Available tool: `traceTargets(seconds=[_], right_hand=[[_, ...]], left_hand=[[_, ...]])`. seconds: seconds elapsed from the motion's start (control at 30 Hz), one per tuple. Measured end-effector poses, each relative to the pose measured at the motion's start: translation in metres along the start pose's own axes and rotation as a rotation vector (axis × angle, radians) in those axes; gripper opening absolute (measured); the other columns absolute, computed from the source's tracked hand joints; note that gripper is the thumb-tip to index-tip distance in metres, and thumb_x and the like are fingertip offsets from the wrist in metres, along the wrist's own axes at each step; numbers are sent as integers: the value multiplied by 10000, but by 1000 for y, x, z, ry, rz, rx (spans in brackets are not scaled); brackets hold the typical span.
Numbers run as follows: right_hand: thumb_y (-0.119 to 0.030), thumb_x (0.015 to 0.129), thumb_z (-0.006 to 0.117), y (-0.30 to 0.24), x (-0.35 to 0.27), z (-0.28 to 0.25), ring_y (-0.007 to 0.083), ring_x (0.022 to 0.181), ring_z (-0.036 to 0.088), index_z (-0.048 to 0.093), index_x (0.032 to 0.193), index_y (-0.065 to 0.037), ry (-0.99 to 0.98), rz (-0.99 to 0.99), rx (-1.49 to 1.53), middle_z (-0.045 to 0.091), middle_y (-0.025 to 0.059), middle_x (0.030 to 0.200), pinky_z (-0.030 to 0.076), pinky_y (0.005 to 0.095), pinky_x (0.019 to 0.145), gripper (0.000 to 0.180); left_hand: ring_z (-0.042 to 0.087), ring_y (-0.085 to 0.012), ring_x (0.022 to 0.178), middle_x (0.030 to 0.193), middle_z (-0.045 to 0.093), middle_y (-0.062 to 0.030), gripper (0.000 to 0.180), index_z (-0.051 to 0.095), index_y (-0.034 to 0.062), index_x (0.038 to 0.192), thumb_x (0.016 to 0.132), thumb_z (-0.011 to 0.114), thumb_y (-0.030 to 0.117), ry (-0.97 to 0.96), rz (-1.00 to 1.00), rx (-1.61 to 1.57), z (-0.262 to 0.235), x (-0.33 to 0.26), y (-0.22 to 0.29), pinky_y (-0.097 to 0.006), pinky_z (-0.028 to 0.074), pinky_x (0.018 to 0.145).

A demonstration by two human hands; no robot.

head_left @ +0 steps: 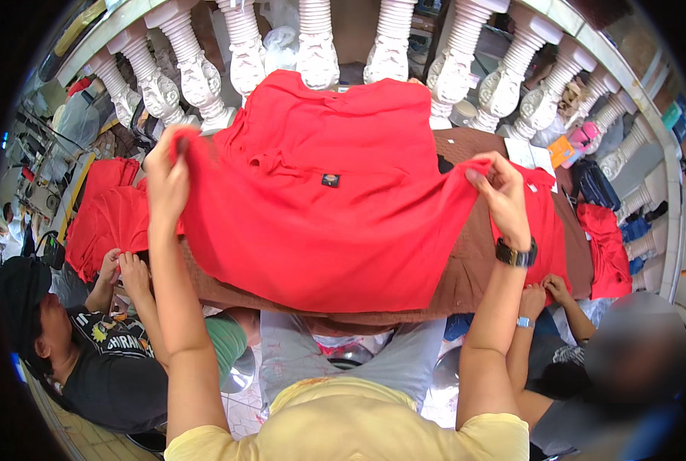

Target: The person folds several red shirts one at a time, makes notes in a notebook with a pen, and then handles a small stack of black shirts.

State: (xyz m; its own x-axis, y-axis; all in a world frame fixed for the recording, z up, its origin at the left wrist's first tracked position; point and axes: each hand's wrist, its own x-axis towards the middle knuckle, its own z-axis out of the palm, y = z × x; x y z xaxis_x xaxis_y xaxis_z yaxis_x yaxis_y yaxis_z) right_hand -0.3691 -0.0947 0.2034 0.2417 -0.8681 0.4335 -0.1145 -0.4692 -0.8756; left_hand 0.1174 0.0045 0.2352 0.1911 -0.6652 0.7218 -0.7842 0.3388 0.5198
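Our left hand (166,173) and right hand (500,192) each pinch an edge of the red cotton shirt (320,223), spread over the brown cloth-covered table (466,276); white carved balusters (316,46) stand beyond, red folded garments (104,219) alongside.

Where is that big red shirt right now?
In the head view the red shirt is centre frame, stretched between the left hand and right hand, over the brown table cover before the white balusters.

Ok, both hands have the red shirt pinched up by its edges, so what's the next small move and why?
Probably lower it flat onto the brown table: left hand and right hand hold the red shirt spread by its sides, its near edge already draping off the table.
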Motion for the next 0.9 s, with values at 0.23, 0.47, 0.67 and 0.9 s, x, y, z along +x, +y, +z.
traceTargets(seconds=[0.23, 0.47, 0.67, 0.9], right_hand=[[-119, 878, 729, 135, 207, 25, 142, 769, 681, 755, 1064, -21, 153, -67, -356, 761, 123, 898, 525, 306, 726, 212], [-252, 798, 847, 217, 292, 29, 156, 803, 699, 795, 1000, -66, 80, 398, -578, 764, 103, 888, 539, 316, 777, 280], [-139, 797, 841, 188, 272, 36, 124, 798, 680, 795, 971, -48, 213, 403, -80, 763, 68, 900, 530, 277, 761, 202], [-84, 842, 757, 136, 188, 9, 92, 780, 656, 775, 1086, -63, 95, 478, 7, 747, 10, 888, 521, 256, 734, 245]], left_hand=[[636, -144, 950, 1036, 729, -63, 239, 715, 10, 1134, 999, 605, 173, -168, -310, -148, 142, 150, -171, -288, 480, 891], [652, -130, 899, 1048, 742, -32, 273, 744, 75, 1168, 934, 726, 214, -427, -774, -204, 209, 196, -195, -296, 508, 849], [675, -135, 773, 910, 756, -40, 261, 774, 58, 1072, 832, 820, 151, -317, -545, -174, 183, 197, -196, -293, 531, 751], [651, -223, 1053, 1103, 693, -125, 378, 764, 45, 1091, 752, 679, -100, -646, -367, -8, 88, 148, -89, -299, 500, 909]])
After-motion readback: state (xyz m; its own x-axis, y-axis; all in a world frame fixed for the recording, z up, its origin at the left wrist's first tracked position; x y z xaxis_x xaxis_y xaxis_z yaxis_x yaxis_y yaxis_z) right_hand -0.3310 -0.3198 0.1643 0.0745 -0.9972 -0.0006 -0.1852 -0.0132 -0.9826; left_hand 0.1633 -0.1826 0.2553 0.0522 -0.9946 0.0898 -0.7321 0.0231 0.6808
